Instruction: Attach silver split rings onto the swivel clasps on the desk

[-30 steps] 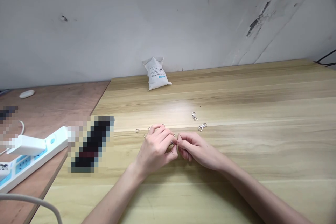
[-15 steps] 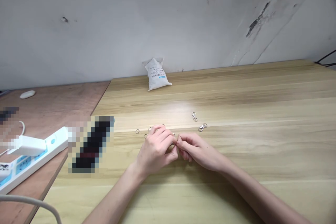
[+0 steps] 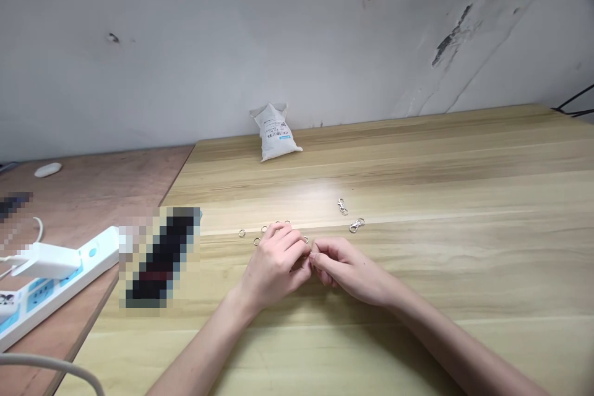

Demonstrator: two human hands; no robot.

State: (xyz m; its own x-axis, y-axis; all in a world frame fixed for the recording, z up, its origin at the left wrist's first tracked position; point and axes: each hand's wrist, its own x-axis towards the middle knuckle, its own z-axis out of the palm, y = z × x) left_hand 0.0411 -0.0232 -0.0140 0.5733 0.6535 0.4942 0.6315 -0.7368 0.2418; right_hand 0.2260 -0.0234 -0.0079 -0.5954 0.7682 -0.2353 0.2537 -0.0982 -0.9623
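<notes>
My left hand (image 3: 281, 260) and my right hand (image 3: 346, 269) meet over the wooden table, fingertips touching. Both are closed in a pinch. Whatever small thing sits between the fingers is almost wholly hidden, so I cannot name it. Several small metal rings lie behind and beside the left hand, one ring (image 3: 242, 233) farthest left and another ring (image 3: 257, 241) closer to the knuckles. Beyond the right hand rest two silver swivel clasps, each with a ring at its end: an upper clasp (image 3: 342, 206) and a lower clasp (image 3: 357, 226).
A white printed packet (image 3: 277, 135) stands against the wall at the back. On the left are a pixelated dark object (image 3: 162, 260), a white power strip (image 3: 99, 250) with a charger (image 3: 51, 261), a grey cable (image 3: 55, 362) and a white oval case (image 3: 47, 170).
The fingers have shifted slightly, with the right fingertips pressed closer against the left ones. The whole view has moved a little; the rings and clasps lie as before.
</notes>
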